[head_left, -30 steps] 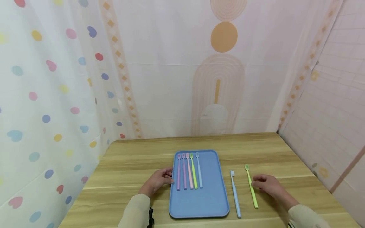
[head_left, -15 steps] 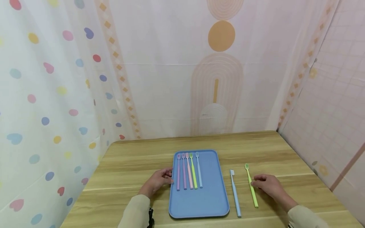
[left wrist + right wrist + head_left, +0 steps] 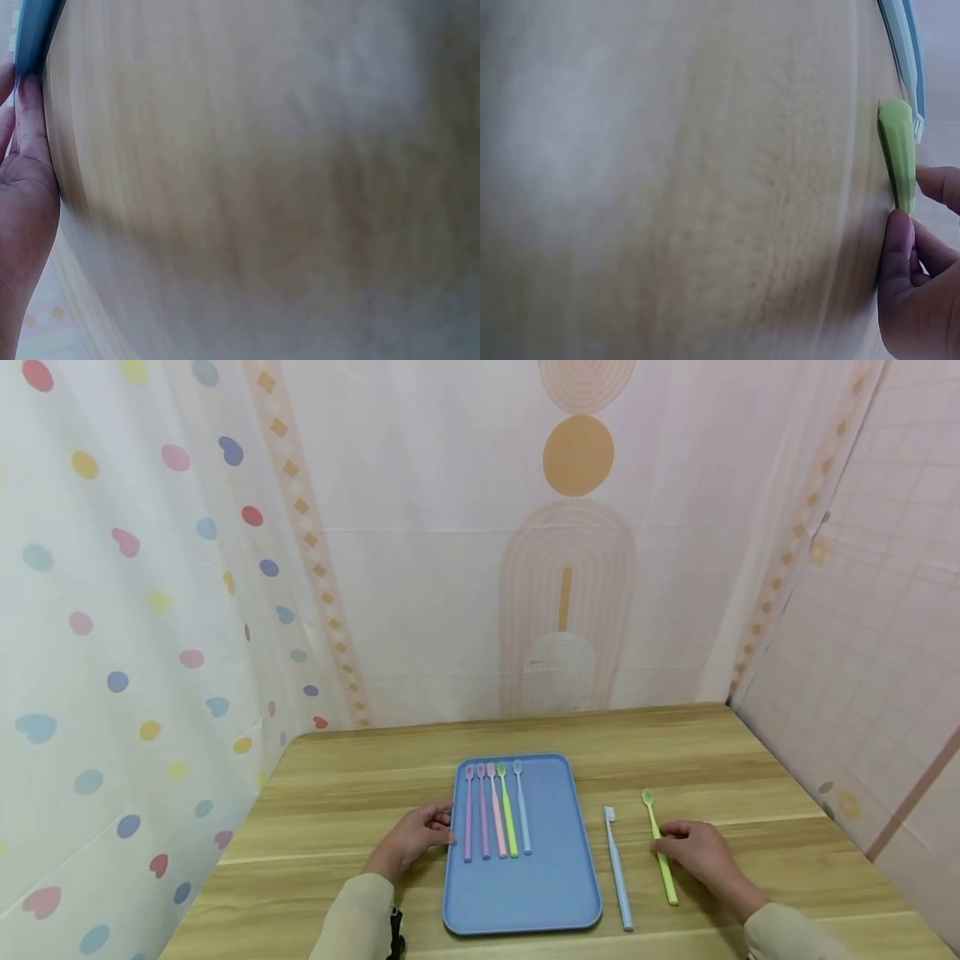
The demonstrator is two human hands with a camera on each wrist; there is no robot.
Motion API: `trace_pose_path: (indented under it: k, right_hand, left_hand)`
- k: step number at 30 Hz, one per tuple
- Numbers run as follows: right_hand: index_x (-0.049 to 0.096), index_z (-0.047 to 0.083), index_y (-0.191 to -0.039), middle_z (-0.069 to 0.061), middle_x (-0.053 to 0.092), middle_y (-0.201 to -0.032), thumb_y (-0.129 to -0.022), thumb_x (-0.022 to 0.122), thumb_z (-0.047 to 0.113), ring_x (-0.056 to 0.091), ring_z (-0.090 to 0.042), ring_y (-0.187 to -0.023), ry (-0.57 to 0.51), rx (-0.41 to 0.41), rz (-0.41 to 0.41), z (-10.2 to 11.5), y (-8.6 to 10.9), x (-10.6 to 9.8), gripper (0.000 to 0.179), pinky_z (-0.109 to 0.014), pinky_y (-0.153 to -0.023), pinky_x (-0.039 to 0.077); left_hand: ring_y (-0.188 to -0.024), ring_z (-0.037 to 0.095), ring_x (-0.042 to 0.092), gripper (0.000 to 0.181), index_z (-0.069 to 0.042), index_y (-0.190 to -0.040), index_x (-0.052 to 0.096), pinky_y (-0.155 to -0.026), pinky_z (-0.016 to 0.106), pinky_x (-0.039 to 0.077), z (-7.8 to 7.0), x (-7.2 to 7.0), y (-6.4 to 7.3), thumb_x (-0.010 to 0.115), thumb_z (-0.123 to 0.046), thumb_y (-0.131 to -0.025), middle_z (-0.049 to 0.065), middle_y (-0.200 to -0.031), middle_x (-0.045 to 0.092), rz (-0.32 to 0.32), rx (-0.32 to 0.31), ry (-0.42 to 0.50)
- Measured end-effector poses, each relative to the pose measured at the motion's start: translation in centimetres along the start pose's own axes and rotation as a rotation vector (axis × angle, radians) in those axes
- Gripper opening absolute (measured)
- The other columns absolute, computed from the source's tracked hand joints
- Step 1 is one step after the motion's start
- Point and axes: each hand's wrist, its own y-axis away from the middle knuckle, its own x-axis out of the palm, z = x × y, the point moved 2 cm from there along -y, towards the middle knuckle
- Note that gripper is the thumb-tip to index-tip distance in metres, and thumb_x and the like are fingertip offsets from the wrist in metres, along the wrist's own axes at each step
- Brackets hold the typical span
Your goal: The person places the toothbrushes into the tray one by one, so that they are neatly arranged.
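A blue tray point(image 3: 525, 893) lies on the wooden table with several toothbrushes side by side in its upper left: purple ones point(image 3: 468, 822), a pink one point(image 3: 498, 822), a green one point(image 3: 508, 818) and a light blue one point(image 3: 523, 818). At the tray's left rim, my left hand point(image 3: 412, 837) holds the edge with thumb and fingers; the left wrist view shows the thumb against the tray side point(image 3: 34, 37). My right hand point(image 3: 701, 852) has thumb and index finger on opposite sides of a green toothbrush point(image 3: 898, 146), pinching its handle. That toothbrush lies right of the tray.
Between the tray and the right hand lies a light blue toothbrush point(image 3: 619, 877), bristles to the side. Patterned curtains point(image 3: 435, 568) hang behind the wooden table point(image 3: 360, 760) and along both sides.
The right hand has shifted slightly left, and its fingers have closed over the green toothbrush's handle. My left hand stays at the tray rim. The head view has turned slightly.
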Motion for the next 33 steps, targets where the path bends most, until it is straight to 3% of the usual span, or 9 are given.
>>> trace_pose_path:
  k: [5, 13, 19, 28, 33]
  right_hand:
    - [0.069, -0.009, -0.110, -0.019, 0.070, -0.106, -0.081, 0.077, 0.017, 0.062, -0.034, -0.102, 0.029, -0.013, -0.015, 0.0, -0.2, 0.2, 0.040, -0.043, -0.083, 0.050]
    - [0.074, -0.005, -0.100, -0.014, 0.072, -0.095, -0.077, 0.078, 0.014, 0.062, -0.022, -0.084, 0.046, -0.027, -0.052, 0.1, -0.4, 0.1, 0.029, -0.034, -0.072, 0.047]
    - [0.075, -0.003, -0.097, -0.013, 0.072, -0.094, -0.078, 0.077, 0.014, 0.060, -0.021, -0.083, 0.057, -0.020, -0.053, 0.3, -0.5, -0.1, 0.026, -0.034, -0.071, 0.045]
    - [0.071, -0.010, -0.106, -0.021, 0.070, -0.103, -0.082, 0.075, 0.012, 0.060, -0.025, -0.088, -0.044, 0.044, -0.015, -0.4, -0.9, -0.2, 0.033, -0.030, -0.069, 0.047]
    - [0.066, -0.014, -0.113, -0.020, 0.069, -0.101, -0.085, 0.071, 0.010, 0.059, -0.020, -0.082, -0.129, 0.099, 0.009, -0.4, -1.1, -0.2, 0.037, -0.028, -0.066, 0.049]
  left_hand:
    - [-0.093, 0.023, 0.054, 0.062, 0.009, -0.140, 0.048, -0.082, 0.032, 0.049, 0.1, 0.0, 0.1, 0.072, 0.007, -0.084, 0.015, -0.110, 0.057, -0.001, -0.008, 0.004]
    - [-0.094, 0.023, 0.054, 0.062, 0.010, -0.141, 0.047, -0.082, 0.033, 0.049, 0.1, 0.0, 0.0, 0.072, 0.007, -0.084, 0.015, -0.110, 0.057, -0.015, -0.005, -0.002]
    - [-0.095, 0.023, 0.054, 0.062, 0.009, -0.141, 0.047, -0.082, 0.032, 0.049, -0.1, 0.1, 0.2, 0.072, 0.006, -0.084, 0.014, -0.111, 0.057, -0.007, -0.015, 0.003]
    - [-0.095, 0.023, 0.054, 0.061, 0.010, -0.141, 0.047, -0.083, 0.032, 0.049, -0.2, 0.1, 0.3, 0.071, 0.007, -0.085, 0.015, -0.110, 0.057, 0.007, 0.000, 0.003]
    - [-0.094, 0.022, 0.054, 0.061, 0.010, -0.140, 0.048, -0.083, 0.033, 0.049, -0.1, 0.1, 0.3, 0.072, 0.006, -0.084, 0.015, -0.110, 0.057, -0.001, -0.002, 0.001]
